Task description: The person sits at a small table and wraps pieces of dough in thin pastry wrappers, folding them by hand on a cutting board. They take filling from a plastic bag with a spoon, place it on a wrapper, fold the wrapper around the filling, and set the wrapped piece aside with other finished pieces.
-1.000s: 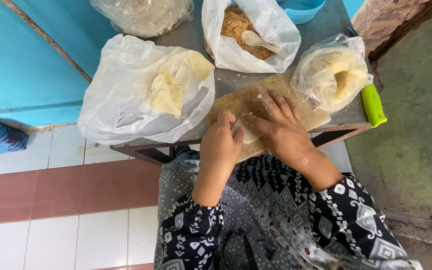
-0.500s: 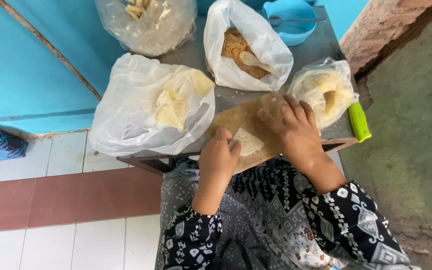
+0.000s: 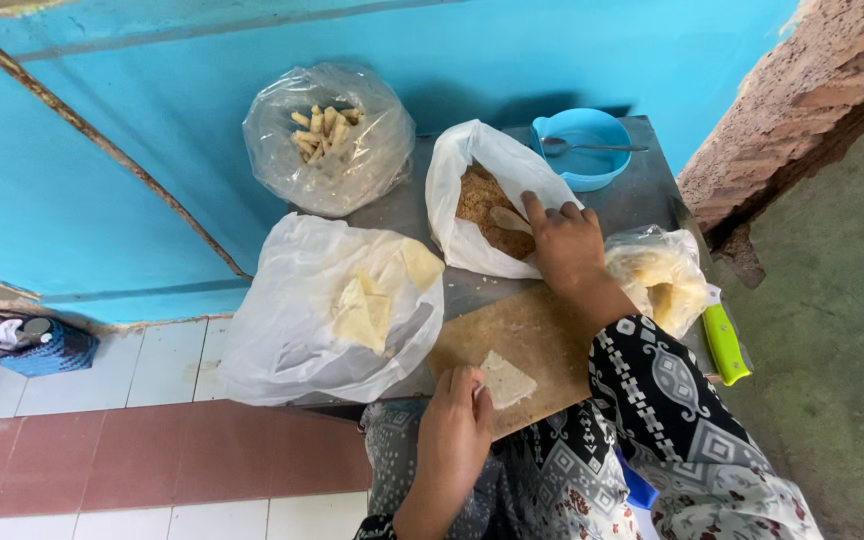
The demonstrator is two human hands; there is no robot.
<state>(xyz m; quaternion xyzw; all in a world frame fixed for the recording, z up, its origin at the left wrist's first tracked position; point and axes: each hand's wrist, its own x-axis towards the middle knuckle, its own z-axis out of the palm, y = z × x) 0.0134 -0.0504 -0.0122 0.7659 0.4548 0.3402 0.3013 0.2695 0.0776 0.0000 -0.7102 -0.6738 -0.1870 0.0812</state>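
My left hand (image 3: 457, 425) rests on the near edge of a wooden board (image 3: 522, 340), fingertips pinning a pale triangular wrapper (image 3: 505, 380) that lies flat on it. My right hand (image 3: 564, 240) reaches forward into a white plastic bag (image 3: 462, 180) of brown crumbly filling (image 3: 477, 200), fingers around the handle of a spoon (image 3: 507, 218) lying in the filling. The patterned black-and-white sleeve crosses the board's right side.
A large white bag of folded wrappers (image 3: 337, 310) sits left of the board. A clear bag of rolled pieces (image 3: 327, 135) stands at the back. A blue bowl with a spoon (image 3: 582, 145), another bag (image 3: 657, 275) and a green-handled knife (image 3: 724, 342) are on the right. A brick wall rises beyond.
My right hand has left the board and gone forward into the bag of filling. My left hand stays on the wrapper. The view has tilted up, showing more of the table's back.
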